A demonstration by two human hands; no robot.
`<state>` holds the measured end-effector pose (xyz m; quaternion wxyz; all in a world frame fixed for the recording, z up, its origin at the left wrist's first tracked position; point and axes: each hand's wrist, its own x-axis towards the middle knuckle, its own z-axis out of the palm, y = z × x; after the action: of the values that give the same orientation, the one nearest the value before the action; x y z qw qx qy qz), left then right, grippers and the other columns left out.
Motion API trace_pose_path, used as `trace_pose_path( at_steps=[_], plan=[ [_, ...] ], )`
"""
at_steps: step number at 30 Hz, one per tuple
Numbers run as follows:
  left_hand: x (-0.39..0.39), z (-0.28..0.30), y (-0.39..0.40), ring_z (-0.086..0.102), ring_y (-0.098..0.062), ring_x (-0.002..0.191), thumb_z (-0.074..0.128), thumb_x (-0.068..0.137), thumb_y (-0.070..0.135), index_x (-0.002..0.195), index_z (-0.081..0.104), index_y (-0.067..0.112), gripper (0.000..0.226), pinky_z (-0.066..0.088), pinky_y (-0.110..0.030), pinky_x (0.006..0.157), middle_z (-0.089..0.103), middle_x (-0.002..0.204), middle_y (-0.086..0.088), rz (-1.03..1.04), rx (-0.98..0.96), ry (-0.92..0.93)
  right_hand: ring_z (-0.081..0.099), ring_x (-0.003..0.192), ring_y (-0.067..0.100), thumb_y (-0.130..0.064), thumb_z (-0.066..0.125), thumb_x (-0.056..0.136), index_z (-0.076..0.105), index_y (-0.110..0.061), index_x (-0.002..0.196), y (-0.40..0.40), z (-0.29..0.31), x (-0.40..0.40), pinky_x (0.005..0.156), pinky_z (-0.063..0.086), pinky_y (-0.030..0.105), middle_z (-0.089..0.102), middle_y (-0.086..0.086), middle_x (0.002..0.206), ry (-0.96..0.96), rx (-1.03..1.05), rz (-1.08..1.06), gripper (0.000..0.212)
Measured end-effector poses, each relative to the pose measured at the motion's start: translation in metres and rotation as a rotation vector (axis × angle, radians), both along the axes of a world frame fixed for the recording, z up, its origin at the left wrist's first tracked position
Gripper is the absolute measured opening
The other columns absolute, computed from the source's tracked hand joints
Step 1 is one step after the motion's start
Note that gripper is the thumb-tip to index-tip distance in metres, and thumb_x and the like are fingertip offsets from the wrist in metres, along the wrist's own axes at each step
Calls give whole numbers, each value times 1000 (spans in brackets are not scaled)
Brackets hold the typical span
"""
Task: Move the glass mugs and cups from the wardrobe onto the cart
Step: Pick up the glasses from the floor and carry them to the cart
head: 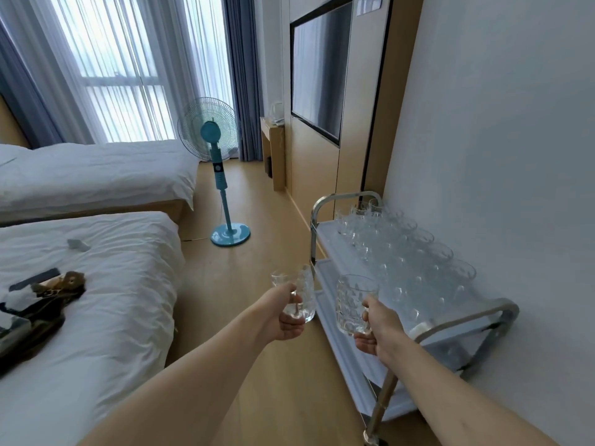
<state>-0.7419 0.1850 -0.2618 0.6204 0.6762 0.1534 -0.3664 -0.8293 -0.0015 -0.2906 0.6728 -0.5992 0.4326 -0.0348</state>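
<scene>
Steel cart [502,312] w/ white shelves at wall, top shelf packed w/ rows of glassware [409,252], L hand [285,312] gripping glass mug [304,296] by handle, R hand [378,328] gripping second mug [352,304] likewise, both mugs upright, just short of cart edge.

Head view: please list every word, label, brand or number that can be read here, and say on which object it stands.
No text can be read in this view.
Sign on the wall panel above the television: cut by the frame edge and blurred, unreadable.
Fan control panel: too small to read.
Glass mugs in the left hand and right hand: only a moulded pattern, no lettering.
</scene>
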Motion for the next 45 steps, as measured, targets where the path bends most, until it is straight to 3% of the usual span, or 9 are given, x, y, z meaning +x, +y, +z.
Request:
trace_pose_path(
  at_steps=[10,16,22,27,35,38,45],
  plan=[
    [157,-16,-54,62,-34,90,51,101,42,100,60,13,30,56,-40,83,66,104,-26,-40,69,39,48,60,25,-32,54,91,52,-9,79,-48,-31,149,57,50,36,59,15,70,42,60,-22,26],
    [226,-24,-81,62,-31,78,52,101,39,100,60,11,29,56,-37,71,65,90,-23,-47,66,26,46,52,23,-30,55,86,53,-9,76,-68,-42,211,56,52,34,55,13,64,64,43,-36,24],
    [295,-45,-99,64,-31,77,54,100,40,102,61,11,30,58,-38,73,67,87,-24,-114,74,91,48,48,23,-32,57,87,59,-6,80,-76,-63,268,55,55,35,59,15,65,114,56,-93,27],
    [363,-66,-117,61,-30,79,56,99,37,94,60,10,28,55,-43,92,64,86,-22,-213,56,124,51,50,25,-34,61,82,58,-8,76,-78,-75,311,57,56,35,60,13,63,118,77,-163,26],
    [456,-82,-148,55,-29,84,57,102,39,97,59,7,33,51,-38,74,58,86,-19,-382,15,162,52,54,24,-32,61,87,57,-12,76,-73,-79,372,59,55,33,60,11,63,128,90,-288,24],
    [477,-88,-155,53,-28,80,58,102,38,97,58,6,33,50,-40,81,57,90,-19,-422,-10,202,54,53,24,-32,61,91,57,-12,74,-70,-81,388,58,55,32,62,11,63,121,115,-349,26],
    [513,-115,-174,46,-26,82,58,104,26,102,62,3,24,48,-35,82,56,108,-20,-482,-6,240,51,59,25,-21,60,90,52,-11,70,-78,-89,410,58,51,33,55,14,66,147,142,-418,24]
  ],
)
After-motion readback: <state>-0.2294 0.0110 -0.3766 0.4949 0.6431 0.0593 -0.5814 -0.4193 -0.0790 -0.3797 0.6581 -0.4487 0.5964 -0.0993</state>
